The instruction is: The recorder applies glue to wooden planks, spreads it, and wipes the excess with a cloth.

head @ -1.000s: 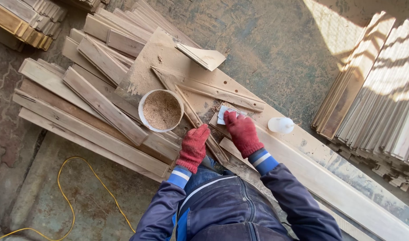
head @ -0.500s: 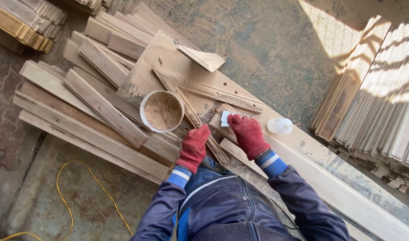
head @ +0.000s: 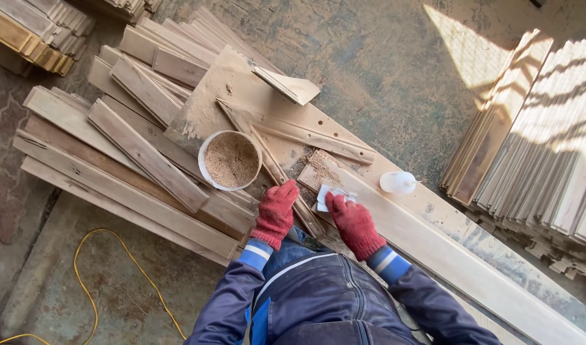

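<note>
Both my hands wear red knit gloves. My right hand (head: 353, 223) presses a small white folded sheet (head: 331, 193) onto a short wooden board (head: 321, 171) dusted with sawdust. My left hand (head: 276, 213) rests with fingers curled on the near end of a narrow wooden strip (head: 275, 167) beside that board. A white bucket of sawdust (head: 229, 160) stands just left of my left hand. A white plastic bottle (head: 397, 183) lies on the long pale plank (head: 446, 252) to the right of my right hand.
Loose planks (head: 120, 160) are piled at left under a large sheet of plywood (head: 229, 89). Stacked slats (head: 542, 147) lean at right in sunlight. A yellow cable (head: 101, 268) runs over the concrete floor at lower left. More stacked wood (head: 31, 25) sits at top left.
My right hand has slid the white sheet toward me along the short board, uncovering its sawdust-covered far end. My left hand has stayed in place.
</note>
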